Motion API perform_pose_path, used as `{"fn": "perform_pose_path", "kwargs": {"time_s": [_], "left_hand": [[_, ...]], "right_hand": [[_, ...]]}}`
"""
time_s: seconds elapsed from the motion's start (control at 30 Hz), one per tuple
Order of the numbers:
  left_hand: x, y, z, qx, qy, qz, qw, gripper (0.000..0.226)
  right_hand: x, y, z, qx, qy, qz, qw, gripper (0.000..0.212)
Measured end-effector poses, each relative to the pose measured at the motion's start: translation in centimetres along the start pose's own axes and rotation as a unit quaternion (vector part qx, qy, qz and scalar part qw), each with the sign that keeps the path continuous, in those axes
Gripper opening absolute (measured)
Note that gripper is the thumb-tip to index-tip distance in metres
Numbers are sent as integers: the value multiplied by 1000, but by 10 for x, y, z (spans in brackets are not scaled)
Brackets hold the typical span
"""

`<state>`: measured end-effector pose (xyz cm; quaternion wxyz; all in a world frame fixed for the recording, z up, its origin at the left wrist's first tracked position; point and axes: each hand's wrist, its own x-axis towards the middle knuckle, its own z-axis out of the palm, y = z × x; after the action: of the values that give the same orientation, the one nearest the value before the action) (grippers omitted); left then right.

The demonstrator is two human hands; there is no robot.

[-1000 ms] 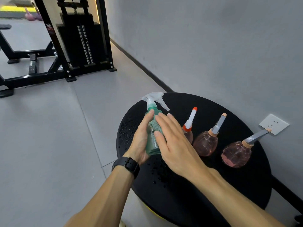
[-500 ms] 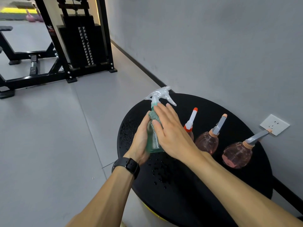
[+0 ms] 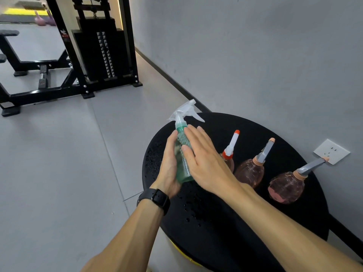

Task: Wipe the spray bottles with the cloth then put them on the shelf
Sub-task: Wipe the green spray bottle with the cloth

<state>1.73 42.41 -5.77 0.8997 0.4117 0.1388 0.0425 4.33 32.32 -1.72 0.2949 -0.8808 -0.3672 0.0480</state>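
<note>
Nearest, two bare forearms reach in over a round, matte black table (image 3: 225,232) beaded with water droplets; a black watch (image 3: 155,198) with a smooth band wraps the left wrist. The left hand (image 3: 169,167) grips a translucent green spray bottle (image 3: 181,165) from the side, its fingers curled round the body, holding it above the table's left edge. The right hand (image 3: 204,161) lies flat, fingers straight and close together, pressing a knobbly green cloth (image 3: 183,140) against the bottle's shoulder. The clear plastic trigger head rises above both hands. Beyond, three bulbous pinkish bottles stand in a row: one with a white-and-orange nozzle (image 3: 231,144), two with grey nozzles (image 3: 265,152) (image 3: 310,166). Farther off, a white wall socket (image 3: 332,152) and a black steel weight machine (image 3: 102,50).
</note>
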Motion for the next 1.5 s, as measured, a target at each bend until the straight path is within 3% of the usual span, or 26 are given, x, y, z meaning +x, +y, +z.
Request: {"fn": "perform_pose_path", "kwargs": {"time_s": [0.57, 0.97, 1.3, 1.5], "left_hand": [[-9, 5, 4, -21, -20, -5, 1000, 53], [-14, 10, 7, 19, -22, -55, 998, 64], [-14, 12, 7, -66, -30, -18, 997, 47], [-16, 13, 8, -61, -37, -24, 997, 45]], "right_hand": [[-24, -9, -5, -47, 20, -50, 997, 52], [17, -11, -13, -11, 26, -2, 1000, 51], [-11, -11, -8, 27, 1, 7, 1000, 52], [-29, -11, -12, 47, -13, 15, 999, 52]]}}
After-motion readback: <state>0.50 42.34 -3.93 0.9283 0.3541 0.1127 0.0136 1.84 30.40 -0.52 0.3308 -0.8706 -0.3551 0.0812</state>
